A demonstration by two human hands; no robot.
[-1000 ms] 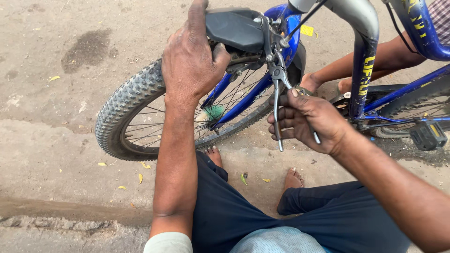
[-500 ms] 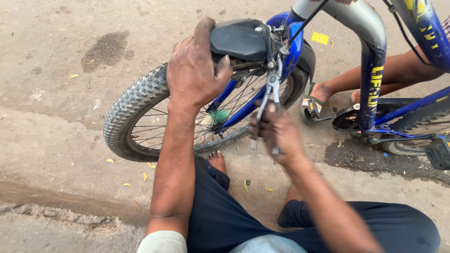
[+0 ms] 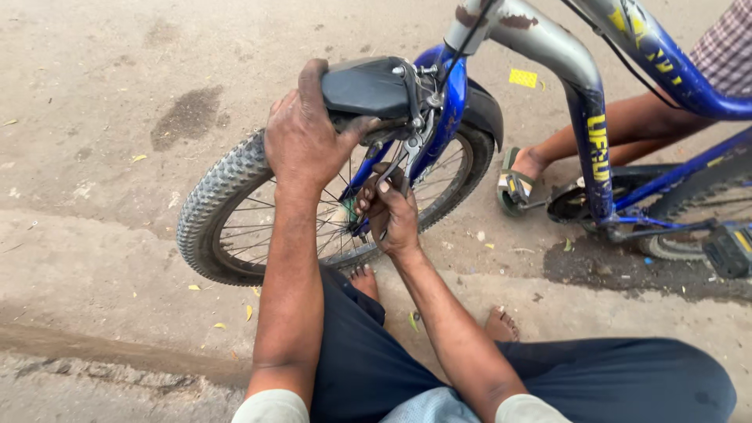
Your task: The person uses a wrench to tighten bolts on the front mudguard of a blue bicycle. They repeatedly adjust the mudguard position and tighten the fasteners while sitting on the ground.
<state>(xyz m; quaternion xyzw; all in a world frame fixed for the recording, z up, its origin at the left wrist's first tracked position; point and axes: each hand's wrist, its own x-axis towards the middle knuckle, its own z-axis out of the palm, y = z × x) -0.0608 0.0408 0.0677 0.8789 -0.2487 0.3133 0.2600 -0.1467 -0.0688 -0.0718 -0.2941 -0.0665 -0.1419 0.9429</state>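
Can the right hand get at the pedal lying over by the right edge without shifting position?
Probably not. The right hand grips a tool at the brake by the front wheel, and the pedal lies far across, beyond the blue frame.

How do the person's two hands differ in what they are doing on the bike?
The left hand lies flat and spread over the black seat, gripping its rear edge; the right hand is curled in a fist around a thin metal tool. The left hand sits higher, above the tyre; the right hand is lower, in front of the spokes, under the brake. Both are bare and reach to the same rear wheel end of the blue bike.
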